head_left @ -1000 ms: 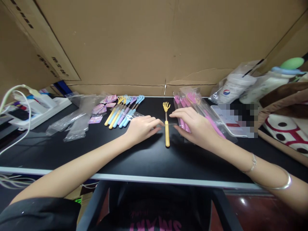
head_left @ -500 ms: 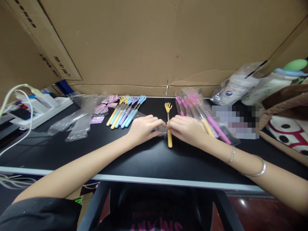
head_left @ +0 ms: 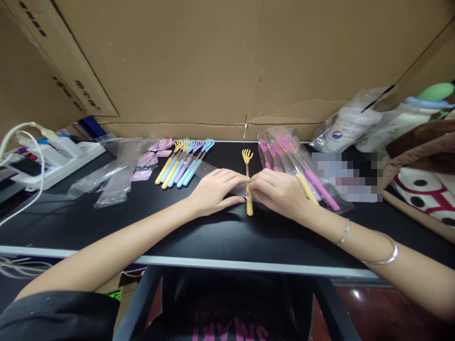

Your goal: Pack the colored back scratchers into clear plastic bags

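Note:
A yellow back scratcher [head_left: 249, 207] lies upright in my view on the black table, its claw end away from me. Over its handle, a clear plastic bag [head_left: 239, 189] stretches between my hands. My left hand [head_left: 216, 190] curves round the bag from the left, fingers and thumb apart at its edge. My right hand [head_left: 279, 190] has its fingers bent and closed on the bag's other side, right beside the handle; the fingertips are partly hidden. Part of the bag shows behind my left hand.
Several yellow, blue and purple back scratchers [head_left: 183, 171] lie at left, near pink cards [head_left: 142, 174] and empty plastic bags [head_left: 115, 182]. Bagged back scratchers [head_left: 314, 182] lie at right. A power strip [head_left: 67, 163], a bagged cup [head_left: 346, 128] and a cardboard wall [head_left: 192, 61] border the space.
My left hand's fingers have reached further right, over the scratcher's handle, and its thumb has spread down. More of the clear bag now shows across the handle.

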Tool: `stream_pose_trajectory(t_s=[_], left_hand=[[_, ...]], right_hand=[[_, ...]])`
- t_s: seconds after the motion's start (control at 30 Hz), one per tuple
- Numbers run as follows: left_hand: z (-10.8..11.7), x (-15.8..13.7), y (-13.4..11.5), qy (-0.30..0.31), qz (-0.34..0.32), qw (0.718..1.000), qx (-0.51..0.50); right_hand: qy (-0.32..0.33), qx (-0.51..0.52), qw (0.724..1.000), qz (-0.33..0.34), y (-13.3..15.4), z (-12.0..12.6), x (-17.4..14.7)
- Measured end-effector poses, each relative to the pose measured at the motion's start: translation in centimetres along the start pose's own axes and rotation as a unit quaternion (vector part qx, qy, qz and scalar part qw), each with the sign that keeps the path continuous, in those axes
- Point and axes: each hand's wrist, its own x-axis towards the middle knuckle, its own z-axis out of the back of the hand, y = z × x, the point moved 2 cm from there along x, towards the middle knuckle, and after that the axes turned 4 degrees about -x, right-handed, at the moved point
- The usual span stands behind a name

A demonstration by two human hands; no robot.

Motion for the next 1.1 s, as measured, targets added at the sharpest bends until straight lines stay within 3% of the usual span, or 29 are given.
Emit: stream_pose_trajectory(t_s=[0.8, 1.1], left_hand=[[0.16, 0.16, -0.37, -0.001, 0.063, 0.997, 0.049], [0.01, 0.02, -0.29, -0.013, 0.055, 0.995, 0.077]], right_hand=[[-0.049, 0.008, 0.999, -0.014, -0.08, 0.25, -0.22], [0.006, -0.036, 0.999, -0.019, -0.09, -0.05, -0.1]])
